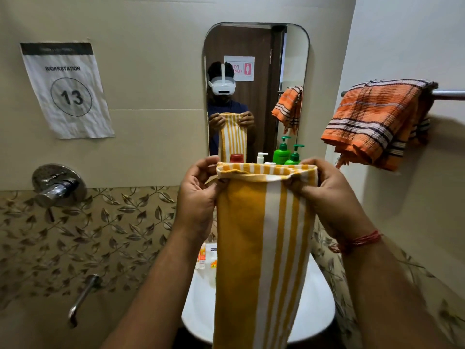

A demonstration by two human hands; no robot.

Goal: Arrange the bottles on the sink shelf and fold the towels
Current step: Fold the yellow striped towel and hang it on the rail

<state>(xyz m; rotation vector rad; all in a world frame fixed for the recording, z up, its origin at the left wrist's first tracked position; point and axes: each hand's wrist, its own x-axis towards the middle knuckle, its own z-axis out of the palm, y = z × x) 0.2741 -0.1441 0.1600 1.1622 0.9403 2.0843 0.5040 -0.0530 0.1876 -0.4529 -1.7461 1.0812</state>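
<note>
A yellow and white striped towel (261, 248) hangs lengthwise in front of me, folded narrow. My left hand (198, 197) pinches its top left corner and my right hand (327, 195) pinches its top right corner, both at chest height above the sink (319, 311). Behind the towel's top edge stand bottles on the shelf: a red cap (236, 157), a white pump bottle (262, 157) and a green pump bottle (295, 155), with another green one seen in the mirror. An orange striped towel (377, 122) hangs folded over the rail (450, 94) on the right wall. Small orange-labelled bottles (202, 256) peek out left of the yellow towel.
A mirror (256, 71) is on the wall ahead, showing a person with a headset. A chrome valve (57, 185) and a spout (83, 298) stick out of the left wall. A paper sign (66, 89) reads workstation 13. The right wall is close by.
</note>
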